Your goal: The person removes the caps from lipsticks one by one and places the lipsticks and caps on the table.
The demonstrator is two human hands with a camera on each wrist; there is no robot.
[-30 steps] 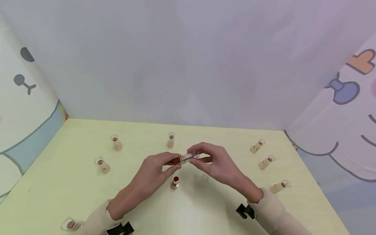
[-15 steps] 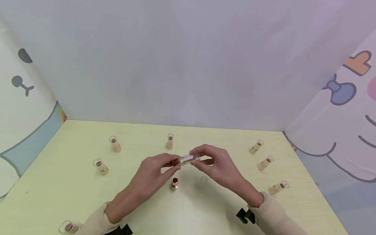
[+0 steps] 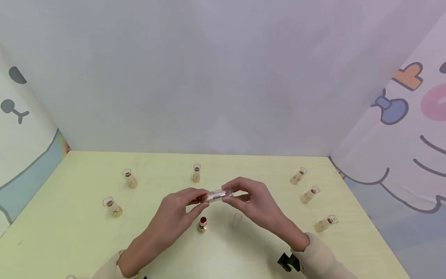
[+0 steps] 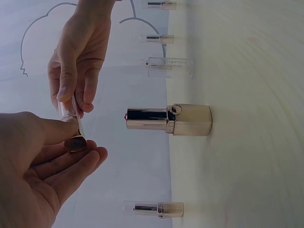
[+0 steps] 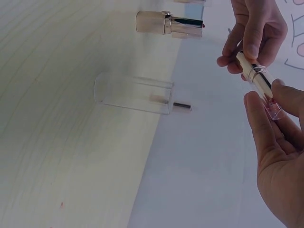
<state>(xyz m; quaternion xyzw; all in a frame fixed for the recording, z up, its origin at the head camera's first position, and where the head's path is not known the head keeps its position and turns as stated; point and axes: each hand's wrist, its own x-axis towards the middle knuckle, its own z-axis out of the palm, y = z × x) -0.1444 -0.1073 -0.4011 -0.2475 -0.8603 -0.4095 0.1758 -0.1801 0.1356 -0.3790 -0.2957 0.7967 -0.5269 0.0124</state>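
Note:
Between my hands, above the table, is a lipstick [image 3: 216, 195] with a gold base, a shiny tube and a clear cap around its red tip. My left hand [image 3: 174, 213] pinches the base end. At the clear cap end, thumb and fingers of my right hand [image 3: 256, 201] hold on. Below them an uncapped lipstick [image 3: 203, 224] stands upright on the table, its red tip showing; the left wrist view shows its gold base [image 4: 192, 120] up close. A loose clear cap [image 3: 237, 219] stands to its right, large in the right wrist view.
Capped lipsticks stand around on the pale yellow table [image 3: 167, 259]: one at the back middle [image 3: 196, 173], two on the left, such as the nearer left lipstick [image 3: 113, 207], and several on the right, such as the front right lipstick [image 3: 325, 223]. A grey-white backdrop [image 3: 195, 77] rises behind.
The head view has turned slightly, so the table things sit lower and further left. The gap between my two hands' fingertips has widened a little. Both hands keep hold of the lipstick.

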